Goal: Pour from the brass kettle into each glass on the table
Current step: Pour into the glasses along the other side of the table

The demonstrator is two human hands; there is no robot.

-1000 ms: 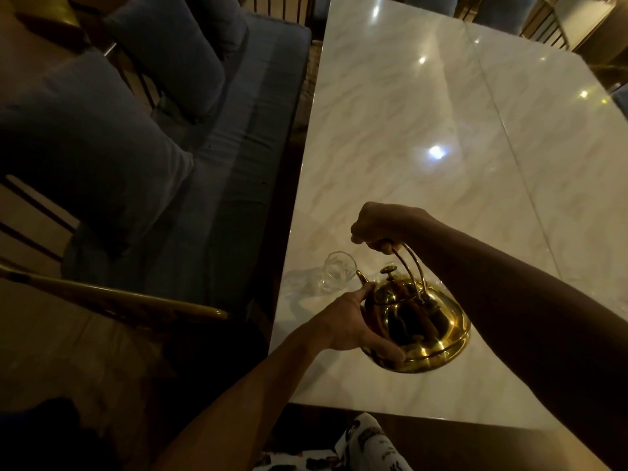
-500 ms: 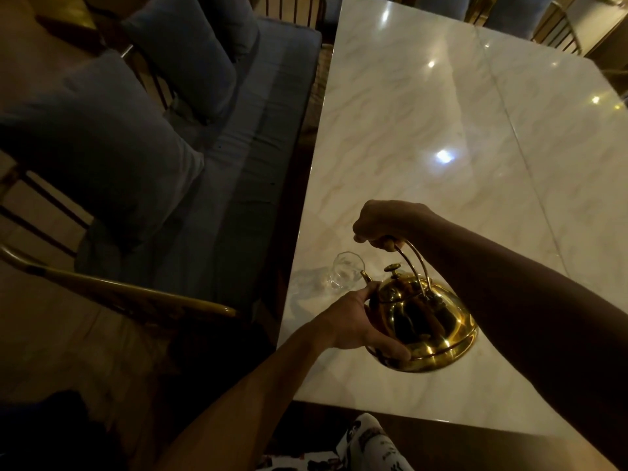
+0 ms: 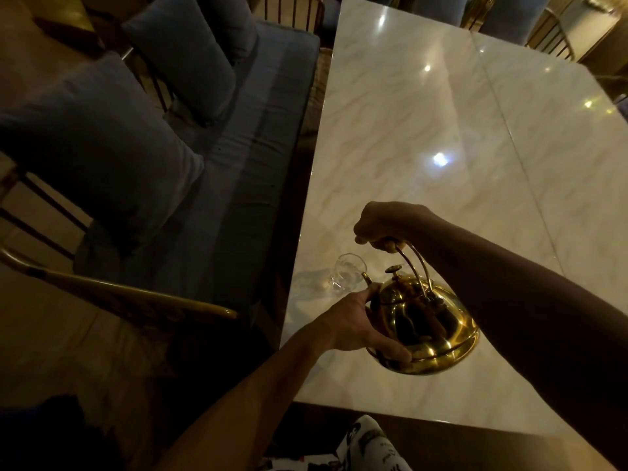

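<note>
A shiny brass kettle [image 3: 431, 328] is held just above the near left corner of the marble table [image 3: 441, 130], tilted toward the left. My right hand [image 3: 384, 226] is closed around the top of its arched handle. My left hand [image 3: 360, 328] cups the kettle's left side and lower rim. The short spout points at a small clear glass [image 3: 346, 275] that stands upright near the table's left edge, just left of the kettle. I cannot tell whether liquid is flowing.
A blue cushioned bench [image 3: 238, 164] with two pillows [image 3: 85, 144] runs along the table's left side. A brass chair rail [image 3: 129, 294] crosses the lower left. More chairs [image 3: 557, 32] stand at the far end.
Both hands and the kettle keep the same pose at the glass. Only the camera view has shifted slightly.
</note>
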